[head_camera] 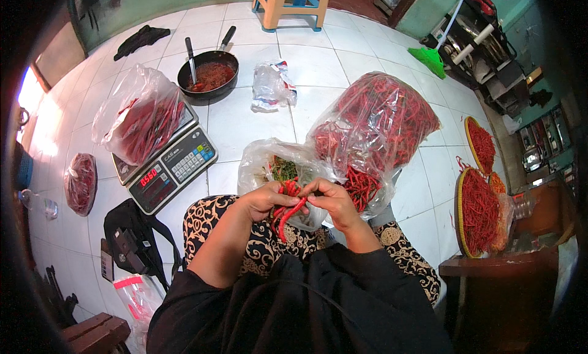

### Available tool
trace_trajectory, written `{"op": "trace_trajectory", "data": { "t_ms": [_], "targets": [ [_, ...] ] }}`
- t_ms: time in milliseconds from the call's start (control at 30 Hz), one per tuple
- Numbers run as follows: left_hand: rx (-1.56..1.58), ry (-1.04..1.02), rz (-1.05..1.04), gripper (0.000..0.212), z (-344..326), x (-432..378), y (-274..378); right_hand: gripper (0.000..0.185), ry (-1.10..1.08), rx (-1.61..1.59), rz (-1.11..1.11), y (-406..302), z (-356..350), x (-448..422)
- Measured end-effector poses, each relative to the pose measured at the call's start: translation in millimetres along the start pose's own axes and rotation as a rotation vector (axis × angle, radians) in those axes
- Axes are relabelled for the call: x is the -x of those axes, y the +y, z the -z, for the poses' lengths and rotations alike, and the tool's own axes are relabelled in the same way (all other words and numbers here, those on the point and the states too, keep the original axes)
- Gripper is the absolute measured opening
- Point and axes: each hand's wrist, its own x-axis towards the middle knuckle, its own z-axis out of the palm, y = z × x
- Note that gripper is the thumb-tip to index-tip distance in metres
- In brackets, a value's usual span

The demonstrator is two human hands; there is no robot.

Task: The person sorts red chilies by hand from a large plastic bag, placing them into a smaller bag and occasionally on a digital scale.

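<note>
Several red chillies [285,216] are bunched in my left hand [266,200]. The fingertips of my right hand [337,202] pinch the upper end of one chilli that sticks out from the bunch. Just beyond my hands an opened clear plastic bag [255,154] holds green chilli stems [285,169]. To its right lies a large clear plastic bag of red chillies [386,119]. Loose red chillies [360,188] show at its mouth, near my right hand. A CAS digital scale [183,156] on the left carries another plastic bag of red chillies [147,124].
A black pan [209,95] of red sauce with a utensil stands beyond the scale. Crumpled plastic packaging [274,87] lies mid-floor. Round trays of chillies [477,211] are at right. A wrapped bundle [80,184], a black bag [133,239] and a plastic stool [291,9] surround me.
</note>
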Motion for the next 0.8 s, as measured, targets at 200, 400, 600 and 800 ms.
{"op": "trace_trajectory", "data": {
  "t_ms": [200,400,600,800],
  "targets": [
    [0.028,0.113,-0.002,0.018,1.1,0.5,2.0,0.012,0.190,0.177,0.137,35.3,7.8,-16.3],
    [-0.125,0.244,-0.040,0.019,2.9,-6.0,-2.8,0.008,0.224,0.370,0.198,33.4,10.3,-14.8],
    [-0.251,0.195,-0.104,0.016,-0.4,-8.3,-6.0,0.009,0.324,0.531,0.233,42.9,12.2,-18.0],
    [-0.336,0.160,-0.069,0.019,-0.7,-2.4,-1.6,0.011,0.203,-0.228,-0.275,32.2,11.9,-13.3]
  ]
}}
